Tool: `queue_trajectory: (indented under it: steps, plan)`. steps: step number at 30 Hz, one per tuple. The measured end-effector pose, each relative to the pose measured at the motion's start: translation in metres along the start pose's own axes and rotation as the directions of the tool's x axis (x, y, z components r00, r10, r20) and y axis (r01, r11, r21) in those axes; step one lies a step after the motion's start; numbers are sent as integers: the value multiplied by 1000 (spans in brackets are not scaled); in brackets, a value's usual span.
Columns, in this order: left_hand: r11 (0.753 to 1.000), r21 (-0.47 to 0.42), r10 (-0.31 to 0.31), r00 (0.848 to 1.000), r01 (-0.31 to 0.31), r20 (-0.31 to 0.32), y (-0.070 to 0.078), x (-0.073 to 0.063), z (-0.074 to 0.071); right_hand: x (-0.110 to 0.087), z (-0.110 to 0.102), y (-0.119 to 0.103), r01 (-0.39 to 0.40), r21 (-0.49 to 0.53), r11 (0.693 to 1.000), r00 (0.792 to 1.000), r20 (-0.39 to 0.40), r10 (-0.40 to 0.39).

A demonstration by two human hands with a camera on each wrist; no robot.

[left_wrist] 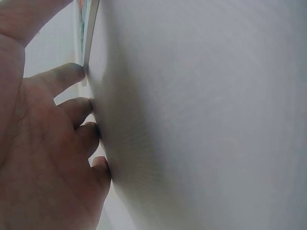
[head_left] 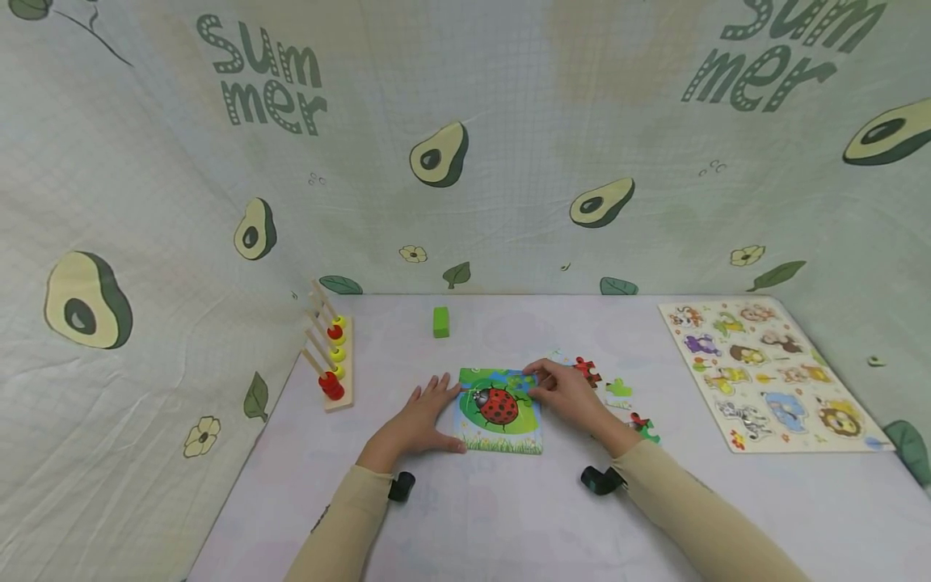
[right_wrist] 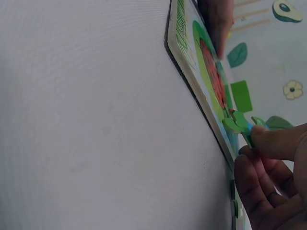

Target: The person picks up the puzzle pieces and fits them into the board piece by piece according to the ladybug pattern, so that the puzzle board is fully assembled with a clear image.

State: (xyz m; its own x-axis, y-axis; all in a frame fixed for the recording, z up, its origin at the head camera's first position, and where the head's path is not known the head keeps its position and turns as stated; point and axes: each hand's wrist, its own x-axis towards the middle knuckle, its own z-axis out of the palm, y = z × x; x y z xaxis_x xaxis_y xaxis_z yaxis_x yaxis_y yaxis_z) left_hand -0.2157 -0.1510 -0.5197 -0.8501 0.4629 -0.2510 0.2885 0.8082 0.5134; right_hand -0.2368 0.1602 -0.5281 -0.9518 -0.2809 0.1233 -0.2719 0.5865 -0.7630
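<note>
Fingers (right_wrist: 276, 143) pinch a green piece (right_wrist: 236, 121) near the board's edge (right_wrist: 193, 85).

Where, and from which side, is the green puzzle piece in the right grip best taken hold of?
Likely a pinch on the outer end of the green puzzle piece, coming from the right of the puzzle board. It looks thin, and its lobed end points over the board; the right grip holds the outer end, leaving lobes uncovered.

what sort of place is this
Probably a play area, perhaps a staged one, judging by the ladybug puzzle, the beaded peg stand and the cartoon animal board.
</note>
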Motion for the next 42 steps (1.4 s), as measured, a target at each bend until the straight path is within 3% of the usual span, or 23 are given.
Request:
queue_trajectory:
  steps: [14,30,42]
  plan:
    - [1000,-9,2,1000,-2,-1,2,-2,-2,5,10,-3,25,-75,997,999,-28,-27]
    - [1000,-23,6,1000,-6,-8,1,-1,-1,9,12,-6,-33,-114,993,999,7,34]
    - [1000,-21,0,1000,0,-6,2,0,-1,6,11,-6,-3,-115,993,999,45,8]
